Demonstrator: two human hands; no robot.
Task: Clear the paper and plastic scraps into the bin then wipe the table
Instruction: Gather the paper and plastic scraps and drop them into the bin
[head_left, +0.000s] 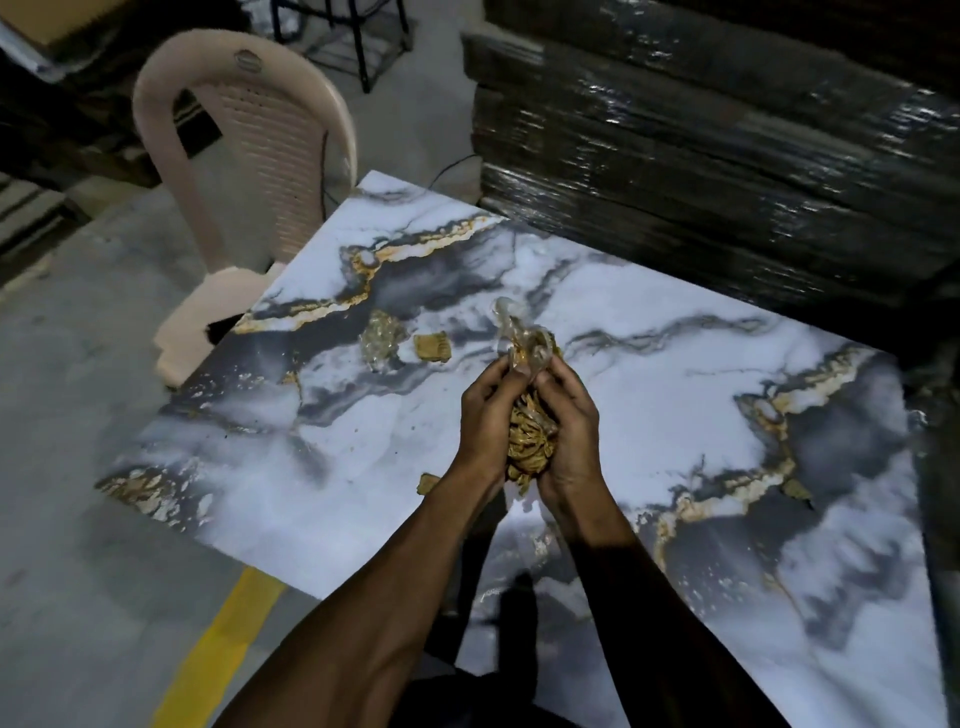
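Over the middle of the marble-patterned table (649, 364), my left hand (485, 410) and my right hand (569, 421) are cupped together. Between them they hold a bundle of brown paper scraps (530, 444) with crumpled clear plastic (519, 338) sticking out above the fingers. On the table beyond my hands lie a crumpled clear plastic scrap (382, 338) and a small brown paper piece (434, 347). Another brown scrap (428, 483) lies by my left wrist, and one more brown scrap (795, 488) lies at the right. No bin is in view.
A beige plastic chair (249, 156) stands at the table's far left corner. Dark shrink-wrapped stacks (727, 156) rise behind the table's far right edge. Grey floor with a yellow line (218, 649) lies to the left.
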